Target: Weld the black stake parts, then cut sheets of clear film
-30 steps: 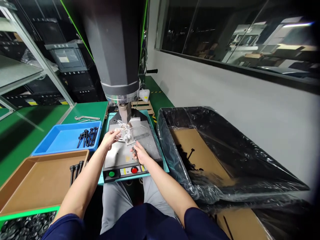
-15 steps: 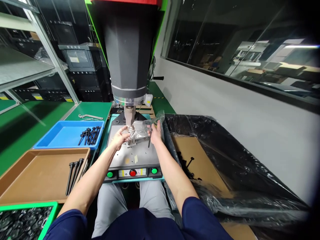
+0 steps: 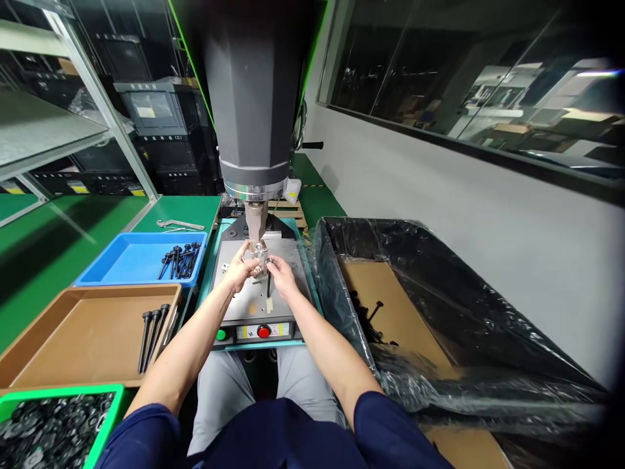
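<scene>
Below the press head [image 3: 256, 218], a small metal fixture [image 3: 258, 251] stands on the grey base plate [image 3: 239, 309]. My left hand [image 3: 238, 270] is at the left side of this fixture, thumb and forefinger apart, with nothing clearly held. On the other side, my right hand [image 3: 283, 277] pinches a black rod-like part [image 3: 268, 284] near its upper end. The rod's lower end points toward me over the plate. The exact contact between the rod's top and the fixture is too small to tell.
To the left are a blue tray [image 3: 122, 257] with black headed rods, a brown tray [image 3: 92, 332] with similar rods, and a green bin [image 3: 117, 407] of small black parts. A plastic-lined box [image 3: 415, 312] stands right. A red button [image 3: 263, 331] sits in front.
My right hand has moved left with the rod, from the clear plastic to the fixture. The plastic no longer lies across the plate. My left hand has shifted slightly.
</scene>
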Tool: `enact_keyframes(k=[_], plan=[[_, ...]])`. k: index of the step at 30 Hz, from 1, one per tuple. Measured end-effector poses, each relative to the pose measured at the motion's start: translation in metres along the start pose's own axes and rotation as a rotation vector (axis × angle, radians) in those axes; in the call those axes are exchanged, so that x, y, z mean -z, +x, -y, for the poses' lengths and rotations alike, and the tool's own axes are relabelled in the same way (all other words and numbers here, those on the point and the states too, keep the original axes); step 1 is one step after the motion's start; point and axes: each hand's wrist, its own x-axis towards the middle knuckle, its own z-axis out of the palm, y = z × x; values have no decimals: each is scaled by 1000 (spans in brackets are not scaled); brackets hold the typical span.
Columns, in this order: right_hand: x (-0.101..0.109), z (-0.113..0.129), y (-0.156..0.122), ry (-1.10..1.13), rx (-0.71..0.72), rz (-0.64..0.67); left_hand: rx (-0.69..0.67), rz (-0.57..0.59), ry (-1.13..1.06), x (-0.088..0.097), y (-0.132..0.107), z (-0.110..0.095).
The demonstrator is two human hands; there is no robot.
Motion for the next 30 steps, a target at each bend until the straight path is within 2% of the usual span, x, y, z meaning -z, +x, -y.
enact_keyframes(k=[2, 6, 12, 14, 18, 24, 30], plan=[[0, -1, 2, -80, 97, -10, -2, 9, -13, 2, -1, 1], [-2, 1, 5, -217, 145, 8, -2, 11, -39, 5, -3, 4], [-15, 10, 17, -353, 313, -79, -14, 24, -71, 3, -4, 2], [-21, 10, 23, -307, 299, -90, -19, 29, -63, 3, -4, 2], [-29, 5, 34, -194, 228, -28, -53, 36, -69, 5, -1, 1], [-29, 11, 39, -179, 273, -16, -76, 60, -185, 4, -1, -1], [-33, 19, 47, -168, 256, 21, -94, 89, -191, 1, -6, -5]])
